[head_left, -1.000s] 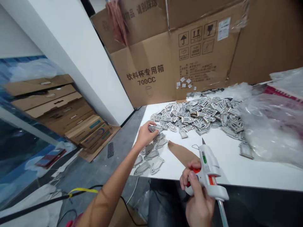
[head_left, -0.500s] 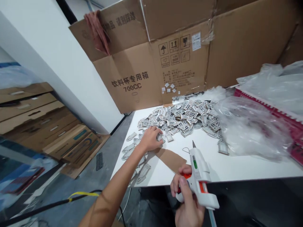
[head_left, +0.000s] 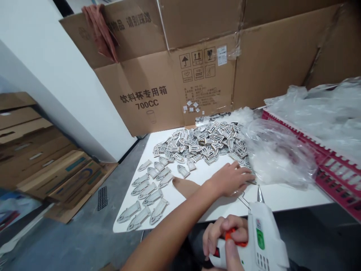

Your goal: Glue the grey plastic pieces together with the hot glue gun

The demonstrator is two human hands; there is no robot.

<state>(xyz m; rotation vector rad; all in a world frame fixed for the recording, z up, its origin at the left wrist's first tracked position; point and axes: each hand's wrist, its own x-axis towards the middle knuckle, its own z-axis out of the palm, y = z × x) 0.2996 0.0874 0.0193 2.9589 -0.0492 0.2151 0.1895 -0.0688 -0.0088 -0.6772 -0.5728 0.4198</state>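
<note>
The person's right hand (head_left: 225, 241) is wrapped around a white glue gun (head_left: 266, 237) in front of the near edge of the white counter (head_left: 296, 197), its grip clamped on the handle with fingers at the orange trigger (head_left: 236, 238). The nozzle points up toward the far edge, its tip near the fingertips of the left hand (head_left: 232, 180), and a thin wire (head_left: 244, 199) sticks out beside it. The left arm crosses over the near edge, and that hand is low over the counter, fingers spread toward the right, just by a gray piece (head_left: 252, 181); whether its grip has come together on the piece cannot be told, as the fingers hide most of it. A heap of flat gray pieces (head_left: 197, 145) covers the counter along the far edge, while single pieces (head_left: 159, 210) lie spread out from the near left corner up along the left edge. A strip of brown cardboard (head_left: 183, 187) lies between these and the left hand, partly under the forearm. Toward the right end a clear plastic bag (head_left: 276, 158) rests beside the heap, next to a dark pink basket (head_left: 324, 154). A large carton (head_left: 158, 82) stands behind the far edge.
</note>
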